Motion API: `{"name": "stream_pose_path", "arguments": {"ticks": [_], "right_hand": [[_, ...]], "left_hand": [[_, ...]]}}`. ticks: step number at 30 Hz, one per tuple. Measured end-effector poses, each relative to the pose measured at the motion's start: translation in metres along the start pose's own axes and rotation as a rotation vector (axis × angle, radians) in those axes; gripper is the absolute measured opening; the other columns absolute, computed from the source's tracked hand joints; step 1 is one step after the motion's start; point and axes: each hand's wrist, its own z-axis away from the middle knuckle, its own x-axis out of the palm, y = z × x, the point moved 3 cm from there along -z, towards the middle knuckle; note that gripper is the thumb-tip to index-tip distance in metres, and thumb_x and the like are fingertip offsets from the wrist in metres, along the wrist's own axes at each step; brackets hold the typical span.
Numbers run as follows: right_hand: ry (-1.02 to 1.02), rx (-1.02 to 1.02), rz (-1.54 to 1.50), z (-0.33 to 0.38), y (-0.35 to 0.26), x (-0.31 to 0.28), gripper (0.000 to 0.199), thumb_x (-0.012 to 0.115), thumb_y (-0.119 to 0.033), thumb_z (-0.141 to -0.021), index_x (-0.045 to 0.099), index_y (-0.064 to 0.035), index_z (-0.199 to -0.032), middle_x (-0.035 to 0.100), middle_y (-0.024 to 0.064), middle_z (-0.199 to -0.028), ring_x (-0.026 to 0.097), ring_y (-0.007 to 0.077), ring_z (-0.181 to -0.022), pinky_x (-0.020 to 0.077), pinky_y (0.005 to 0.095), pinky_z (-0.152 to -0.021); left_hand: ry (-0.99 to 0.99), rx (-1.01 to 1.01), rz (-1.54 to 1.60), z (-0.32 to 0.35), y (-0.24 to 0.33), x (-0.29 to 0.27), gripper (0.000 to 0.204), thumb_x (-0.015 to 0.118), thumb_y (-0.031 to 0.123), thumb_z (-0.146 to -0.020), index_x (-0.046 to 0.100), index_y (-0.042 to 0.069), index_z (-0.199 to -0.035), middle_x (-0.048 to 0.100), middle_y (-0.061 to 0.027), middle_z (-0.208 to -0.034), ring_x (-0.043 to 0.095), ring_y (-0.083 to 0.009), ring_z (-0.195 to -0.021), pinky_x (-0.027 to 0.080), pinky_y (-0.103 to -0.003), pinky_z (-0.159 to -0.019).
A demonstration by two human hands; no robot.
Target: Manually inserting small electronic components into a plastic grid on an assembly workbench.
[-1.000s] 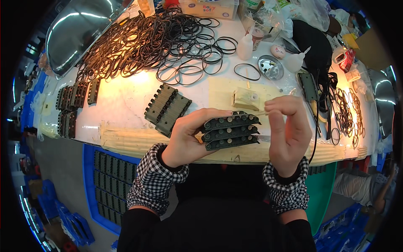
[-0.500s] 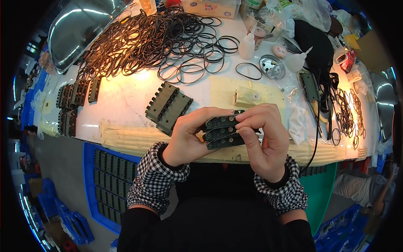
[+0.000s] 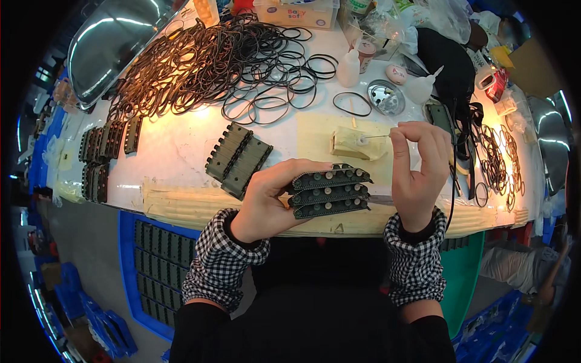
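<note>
In my left hand (image 3: 266, 196) is a stack of three dark green, curved-edged pieces (image 3: 330, 192) with rows of round studs along their sides, held with those sides toward me. My right hand (image 3: 420, 163) is raised to the right of the stack and pinches a thin needle-like rod (image 3: 378, 137). The rod points left, its tip at the pale round top of a small tan, tape-wrapped block (image 3: 346, 145). Whether the tip goes in cannot be made out. On the table left of my hands lie more green studded pieces (image 3: 237, 162).
A large heap of dark looped bands (image 3: 206, 66) covers the back left. Green pieces (image 3: 103, 140) stand at the left edge. Squeeze bottles (image 3: 349, 68) and a round metal dish (image 3: 385, 98) sit behind the block. A blue tray (image 3: 127, 260) of green pieces is below the table edge.
My right hand has left the studded stack and moved right and up, with the thin rod now at the tan block. The left hand still holds the stack in nearly the same place.
</note>
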Motion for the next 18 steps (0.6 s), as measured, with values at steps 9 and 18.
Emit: {"name": "stream_pose_path", "arguments": {"ticks": [9, 18], "right_hand": [[-0.086, 0.15, -0.391, 0.002, -0.019, 0.001, 0.005, 0.064, -0.003, -0.088, 0.061, 0.0005, -0.087, 0.063, 0.0097, -0.089, 0.058, 0.0221, -0.083, 0.0456, 0.0323, -0.076], [-0.403, 0.422, -0.939, 0.012, -0.043, 0.021, 0.01, 0.058, -0.006, -0.095, 0.059, 0.0036, -0.094, 0.063, 0.0081, -0.082, 0.066, 0.0142, -0.074, 0.0545, 0.0257, -0.068]], "left_hand": [[-0.087, -0.073, 0.06, 0.003, -0.006, 0.003, 0.048, 0.079, 0.002, -0.074, 0.061, 0.001, -0.12, 0.068, -0.0103, -0.111, 0.067, -0.0167, -0.1, 0.053, -0.029, -0.087], [-0.239, -0.09, 0.073, 0.004, 0.001, 0.002, 0.066, 0.081, 0.005, -0.074, 0.053, 0.003, -0.134, 0.065, -0.012, -0.119, 0.065, -0.017, -0.105, 0.053, -0.03, -0.087]]}}
